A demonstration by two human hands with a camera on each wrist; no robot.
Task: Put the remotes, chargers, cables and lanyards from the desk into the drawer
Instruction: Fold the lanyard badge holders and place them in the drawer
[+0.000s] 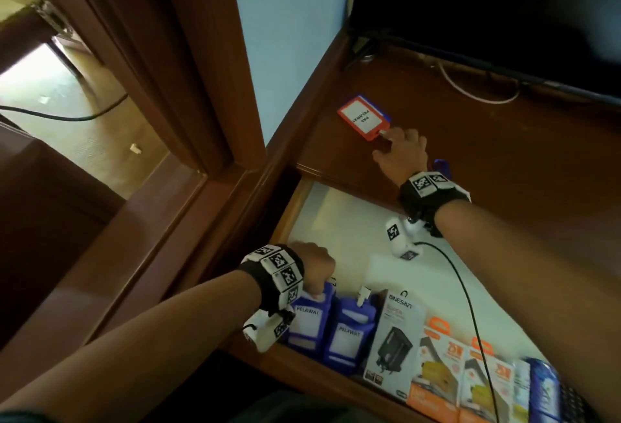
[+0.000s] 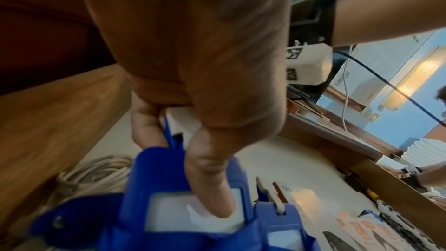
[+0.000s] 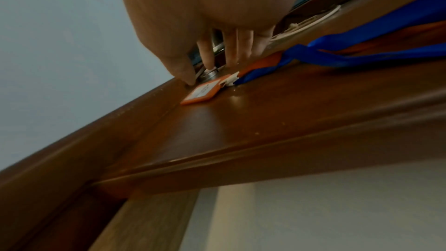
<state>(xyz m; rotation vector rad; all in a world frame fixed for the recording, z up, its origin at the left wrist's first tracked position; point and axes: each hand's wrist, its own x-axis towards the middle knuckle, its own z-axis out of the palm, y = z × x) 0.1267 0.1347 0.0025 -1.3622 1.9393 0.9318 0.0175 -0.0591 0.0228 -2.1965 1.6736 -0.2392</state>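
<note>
Two blue badge holders [image 1: 331, 328] and boxed chargers [image 1: 396, 338] are already stowed in the drawer [image 1: 336, 217]; the left hand [image 1: 314, 264] pinches one. An orange badge holder [image 1: 364, 117] remains on the counter [image 1: 470, 153], reached by the right hand [image 1: 401, 153], fingers spread.

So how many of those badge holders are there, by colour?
Blue badge holders, in the drawer: 2
Orange badge holder, on the desk: 1
Total: 3
A blue edge showing under the orange one may be another; I cannot tell.
</note>
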